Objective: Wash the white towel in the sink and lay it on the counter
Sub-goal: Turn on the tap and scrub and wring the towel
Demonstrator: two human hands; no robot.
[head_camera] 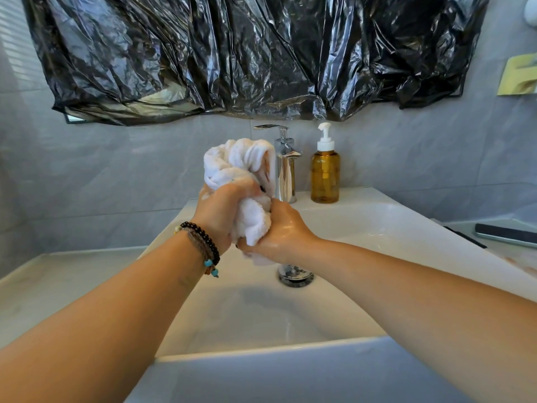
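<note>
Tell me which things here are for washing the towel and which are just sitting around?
For the job: towel, left hand, right hand, sink, tap.

Just sitting around: soap bottle, black plastic sheet, bracelets.

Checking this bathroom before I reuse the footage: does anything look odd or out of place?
Yes: crumpled black plastic sheet hangs on the wall above the faucet, apparently covering a mirror whose corner shows at lower left. Otherwise ordinary: both hands squeeze the towel over the sink.
</note>
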